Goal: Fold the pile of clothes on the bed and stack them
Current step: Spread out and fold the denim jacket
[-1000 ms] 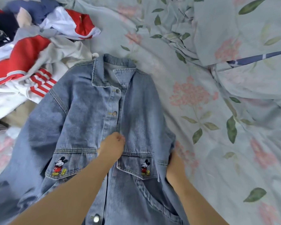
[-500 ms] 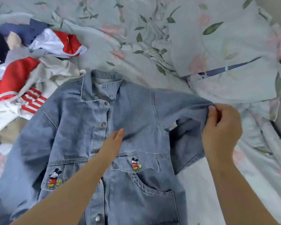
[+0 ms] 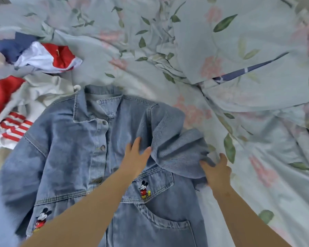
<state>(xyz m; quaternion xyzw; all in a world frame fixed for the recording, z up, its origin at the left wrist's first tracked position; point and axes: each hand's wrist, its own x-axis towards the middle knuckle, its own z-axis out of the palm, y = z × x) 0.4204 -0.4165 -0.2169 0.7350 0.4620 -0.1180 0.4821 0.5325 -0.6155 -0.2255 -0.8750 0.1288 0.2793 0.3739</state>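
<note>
Bed (image 3: 257, 184) covered in a pale floral sheet, with a crumpled quilt (image 3: 248, 41) at the far right. Jacket (image 3: 61, 148), blue denim, lies front up in the near middle of the bed, collar away from the person. Its sleeve (image 3: 177, 148) is doubled across the chest. Left hand (image 3: 135, 159) rests flat on the chest beside the fold, fingers straight, holding nothing. Right hand (image 3: 217, 172) grips the sleeve end at the jacket's right edge, fingers curled into the cloth. Unfolded pile (image 3: 34, 82) sits far left, touching the jacket's shoulder.
</note>
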